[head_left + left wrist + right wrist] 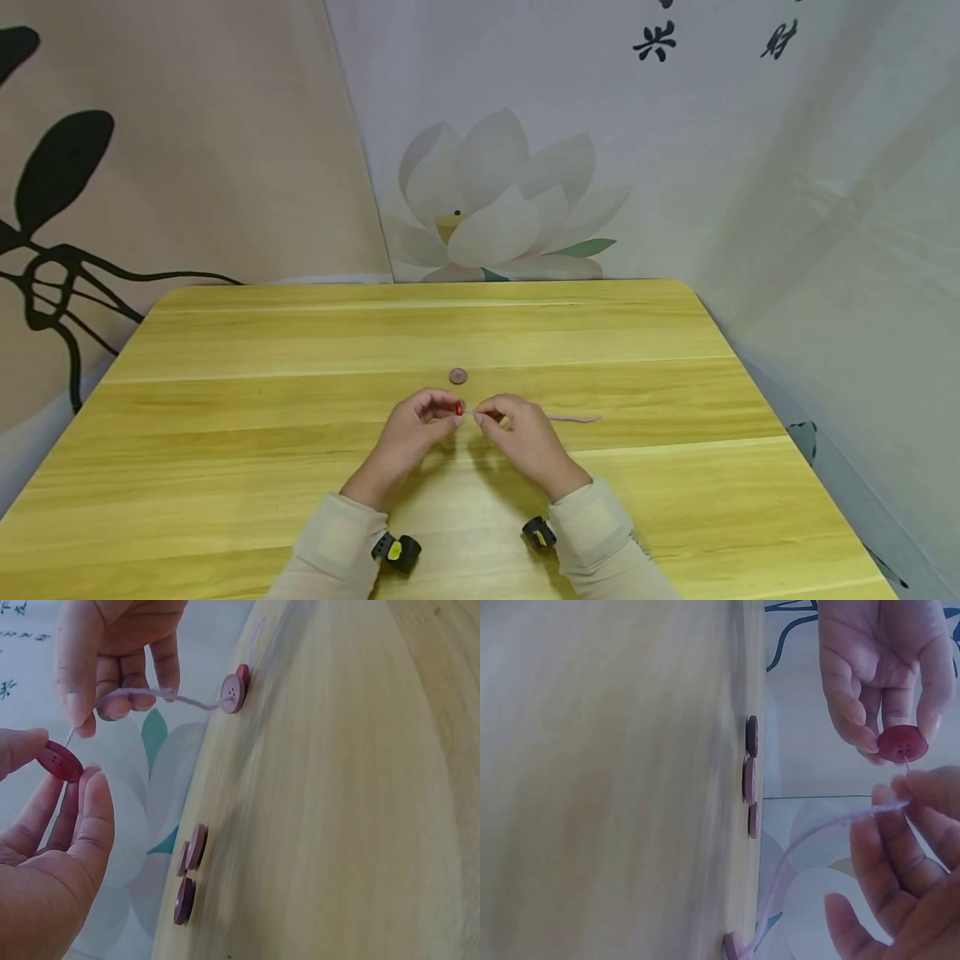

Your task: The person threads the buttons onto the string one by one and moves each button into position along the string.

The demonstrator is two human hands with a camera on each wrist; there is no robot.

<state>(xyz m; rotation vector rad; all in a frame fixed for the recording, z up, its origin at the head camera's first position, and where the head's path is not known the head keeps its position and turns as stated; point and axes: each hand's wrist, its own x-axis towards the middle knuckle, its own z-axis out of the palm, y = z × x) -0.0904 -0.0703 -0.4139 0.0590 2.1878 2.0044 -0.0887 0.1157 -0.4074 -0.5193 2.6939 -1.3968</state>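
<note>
1. OK, red button point(60, 760) is up off the table point(247, 417), holes toward the right hand point(528, 433).
2. Left hand point(416, 425): grip clamped on the button, thumb and fingertips at the rim. Right hand: grip pinched on the string point(165, 694) near its end; a thin pale tip reaches the button. Can't tell if it's a needle.
3. Button should handle light, stiff, a bit slick; likely hard to break, easy to flip. I'd take it by the rim only, fingers off the holes.
4. String looks soft and limp. It won't push from far back; I'd hold it close to the tip.
5. Other end trails: string runs to a pink button point(233, 694) on the table, second red button point(242, 673) right by it. Hard pull would likely drag them.
6. Three loose buttons point(196, 846) sit close together on the table, past the hands. Low fingers could nudge them.
7. Edges: far edge is well beyond the hands, cloth point(675, 167) behind it. Side edges well apart too. Widest room is left and right; to the right I'd watch the string's tail on the wood.
</note>
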